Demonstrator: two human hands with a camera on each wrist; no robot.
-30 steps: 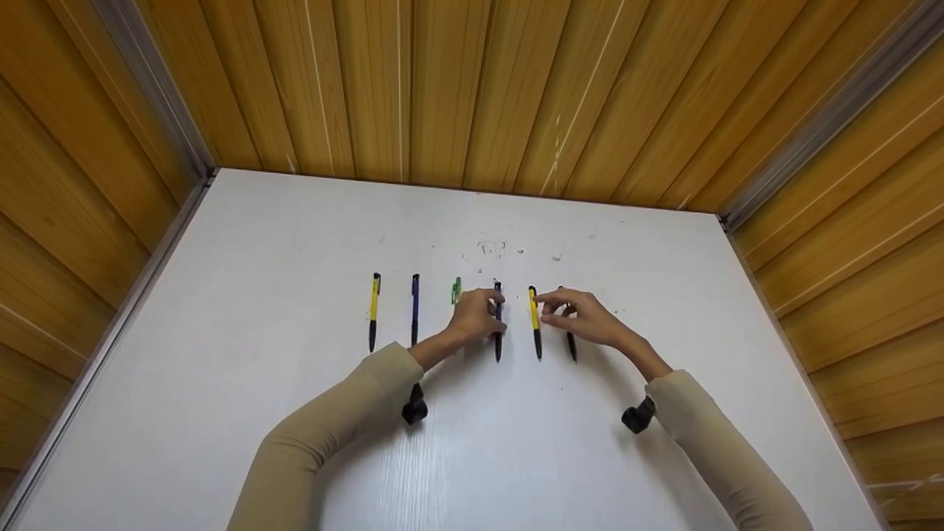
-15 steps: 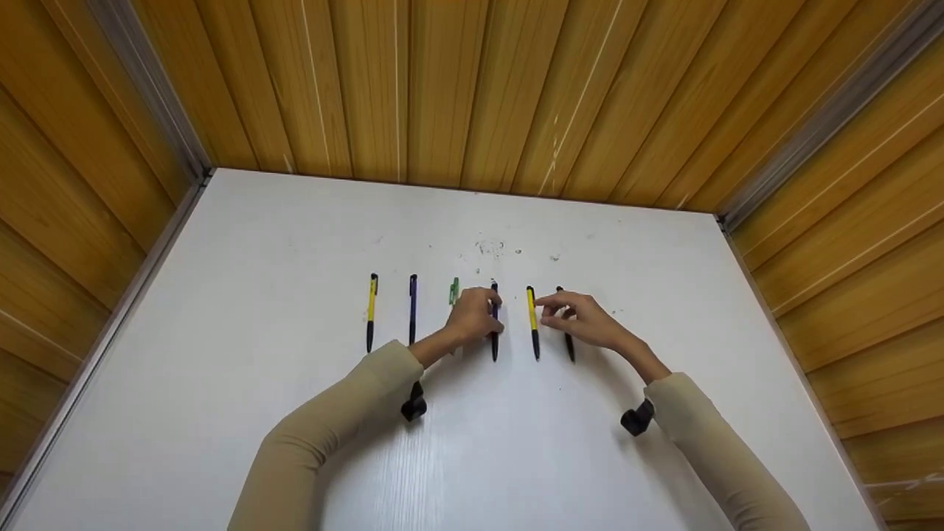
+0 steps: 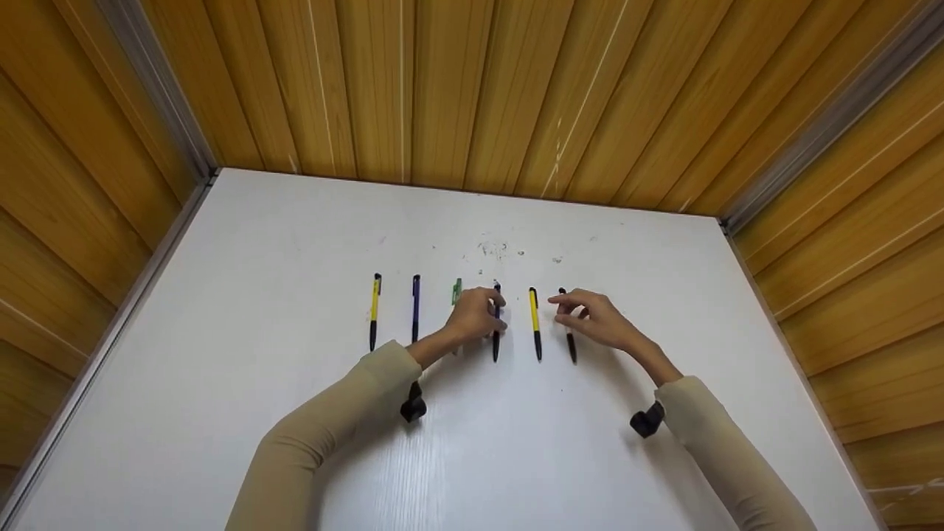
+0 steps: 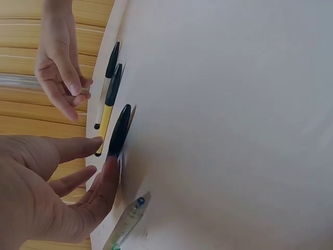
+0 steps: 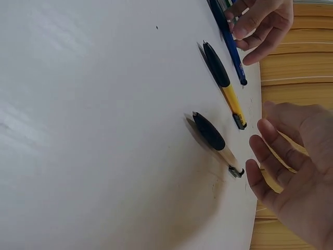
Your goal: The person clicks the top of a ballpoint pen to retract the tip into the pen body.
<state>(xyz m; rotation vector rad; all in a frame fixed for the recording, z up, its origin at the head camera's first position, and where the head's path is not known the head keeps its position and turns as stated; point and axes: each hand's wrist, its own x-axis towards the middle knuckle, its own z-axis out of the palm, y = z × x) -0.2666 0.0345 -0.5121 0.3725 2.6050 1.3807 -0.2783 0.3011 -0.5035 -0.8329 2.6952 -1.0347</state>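
My left hand is over a blue pen with a black grip, thumb and fingers parted across it. In the left wrist view, a finger of the left hand appears to touch this pen. My right hand hovers over a pale pen with a black grip, fingers loosely bent. Seen from the right wrist, that hand stands apart from the pale pen and holds nothing. A yellow pen lies between the hands. A green clear pen is partly hidden by the left hand.
Farther left lie another blue pen and another yellow pen, spaced apart in the same row. The white table meets wood-panelled walls at its back and sides. Dark marks spot the tabletop behind the pens.
My right hand has shifted slightly right, away from the yellow pen and over the pale pen. The left hand stays at the blue pen, and the pens keep their places.
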